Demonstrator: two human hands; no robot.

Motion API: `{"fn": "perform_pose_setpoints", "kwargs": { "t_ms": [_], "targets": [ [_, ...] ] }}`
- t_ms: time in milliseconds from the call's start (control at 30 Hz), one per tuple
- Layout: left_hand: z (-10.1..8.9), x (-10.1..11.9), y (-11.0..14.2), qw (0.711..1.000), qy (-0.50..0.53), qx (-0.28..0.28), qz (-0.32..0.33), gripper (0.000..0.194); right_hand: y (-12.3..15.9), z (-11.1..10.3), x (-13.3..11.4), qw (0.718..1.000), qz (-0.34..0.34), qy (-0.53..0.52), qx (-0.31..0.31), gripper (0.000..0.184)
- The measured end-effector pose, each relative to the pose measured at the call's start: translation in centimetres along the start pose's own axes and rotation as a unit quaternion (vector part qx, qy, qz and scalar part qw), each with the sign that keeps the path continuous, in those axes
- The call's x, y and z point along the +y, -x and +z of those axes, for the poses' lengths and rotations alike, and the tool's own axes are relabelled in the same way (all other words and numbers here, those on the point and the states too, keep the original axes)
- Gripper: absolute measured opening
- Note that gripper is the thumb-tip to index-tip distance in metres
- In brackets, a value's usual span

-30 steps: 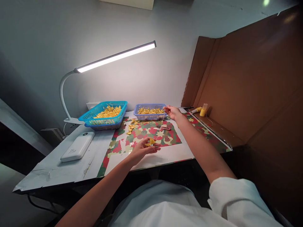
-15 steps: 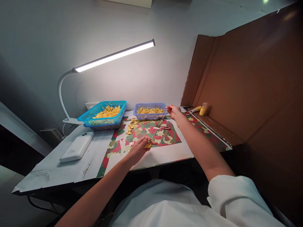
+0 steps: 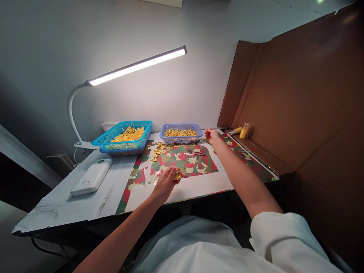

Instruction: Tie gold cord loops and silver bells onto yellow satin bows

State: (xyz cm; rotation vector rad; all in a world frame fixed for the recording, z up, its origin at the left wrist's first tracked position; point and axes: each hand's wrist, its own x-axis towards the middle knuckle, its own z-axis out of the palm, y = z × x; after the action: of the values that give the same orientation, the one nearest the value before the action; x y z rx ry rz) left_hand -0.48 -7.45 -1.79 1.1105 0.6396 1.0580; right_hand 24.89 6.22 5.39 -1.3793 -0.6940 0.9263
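Yellow piece (image 3: 177, 175): small, folded-looking, held above the near part of the work surface, near its front edge. Exact form too small to make out. Left hand (image 3: 165, 182) has it between thumb and fingers; grip closed on the piece, no clear gap visible.

Thin pale strand (image 3: 191, 156): runs from the piece up and away toward the right hand (image 3: 212, 135), nearly straight. Right fingertips are drawn together, apparently pinching its far end; the contact itself is too fine to confirm. Hands well apart.

Step in hand, as judged: strand extended between the two hands, piece anchored at the left. Any further pull would call for a firm left pinch and an even draw on the right, with the strand clear of the pink-handled tool (image 3: 198, 153) lying beneath its line.

Around this: loose yellow pieces (image 3: 156, 154) on the patterned sheet (image 3: 167, 163), left of the tool. Behind them, a lavender basket (image 3: 181, 141) holding thin yellow pieces; to its left, a turquoise basket (image 3: 125, 145) with more, stacked on a blue one. Two yellow spools (image 3: 243, 131) near the cardboard (image 3: 284, 94) at right. White power bank (image 3: 91, 177) at left; lit lamp (image 3: 139, 66) overhead.
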Motion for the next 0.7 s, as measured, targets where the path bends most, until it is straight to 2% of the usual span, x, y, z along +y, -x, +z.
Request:
{"fn": "perform_pose_setpoints", "kwargs": {
  "t_ms": [133,267,333,400,433,467,533,567,700],
  "targets": [
    [0.2,0.1,0.0,1.000,-0.020,0.002,-0.003,0.044,1.4,-0.3,1.1,0.992,-0.042,0.109,-0.042,0.034],
    [0.0,0.1,-0.4,0.997,-0.065,0.021,0.022,0.040,4.9,0.4,2.8,0.971,-0.138,0.169,-0.096,0.033],
    [-0.2,0.0,-0.8,0.994,-0.096,0.035,0.042,0.039,7.6,1.1,3.9,0.953,-0.175,0.179,-0.171,0.029],
    [-0.7,0.1,-1.5,0.989,-0.128,0.048,0.062,0.039,10.2,1.9,5.2,0.928,-0.185,0.184,-0.266,0.018],
    [-1.0,0.2,-1.9,0.986,-0.144,0.054,0.071,0.038,11.2,2.3,5.8,0.907,-0.184,0.185,-0.329,0.015],
    [-1.4,0.4,-2.4,0.982,-0.159,0.059,0.080,0.038,11.9,2.7,6.3,0.872,-0.193,0.181,-0.411,0.020],
    [-2.2,0.9,-3.7,0.976,-0.186,0.062,0.094,0.037,12.3,3.4,7.1,0.859,-0.194,0.166,-0.443,0.031],
    [-2.6,1.2,-4.3,0.974,-0.198,0.056,0.097,0.038,12.1,3.8,7.3,0.862,-0.194,0.153,-0.443,0.034],
    [-3.9,1.9,-6.7,0.969,-0.226,0.029,0.097,0.043,10.2,5.1,7.7,0.899,-0.168,0.079,-0.397,0.040]
  ]
}}
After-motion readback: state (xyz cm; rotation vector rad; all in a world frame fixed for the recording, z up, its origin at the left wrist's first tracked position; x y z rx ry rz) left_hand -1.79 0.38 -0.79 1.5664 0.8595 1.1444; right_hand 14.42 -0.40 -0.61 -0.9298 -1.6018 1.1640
